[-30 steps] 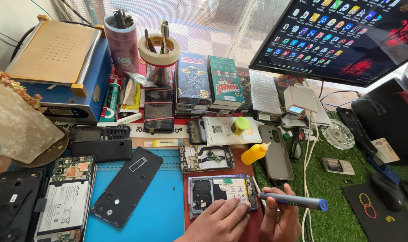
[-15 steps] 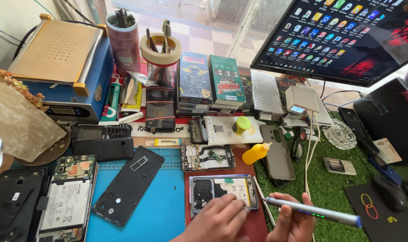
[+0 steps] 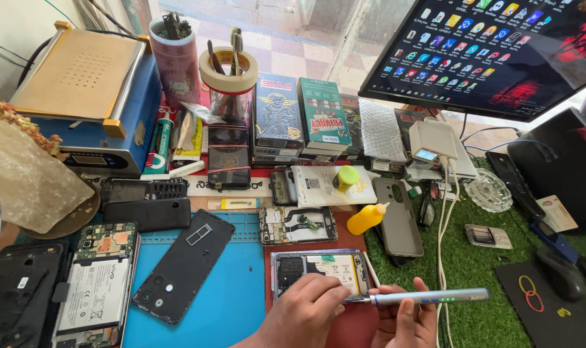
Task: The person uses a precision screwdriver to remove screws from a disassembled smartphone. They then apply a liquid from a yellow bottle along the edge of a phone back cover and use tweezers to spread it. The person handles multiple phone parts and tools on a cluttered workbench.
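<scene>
- At the far left, a blue machine [image 3: 87, 109] with a flat tan top is seen; nearer, an opened phone [image 3: 96, 283] with its battery showing is laid at the left edge of a blue mat [image 3: 235, 303].
- A black back cover [image 3: 183, 274] is laid slantwise on the mat.
- Near the middle, a second opened phone [image 3: 322, 274] is laid on a red mat [image 3: 344, 241].
- The left hand [image 3: 306, 312] is pressed down on this phone's near edge, its fingers curled over the frame; nothing is gripped.
- A grey pen-shaped screwdriver [image 3: 428, 297] is held level in the closed right hand [image 3: 402, 319], its tip brought to the phone's near right corner.
- Just beyond, a yellow bottle [image 3: 365, 219] is laid beside a grey case [image 3: 396, 216] on green turf [image 3: 473, 270].
- At the far right, a monitor [image 3: 492, 51] is lit above a black mouse [image 3: 560, 274].
</scene>
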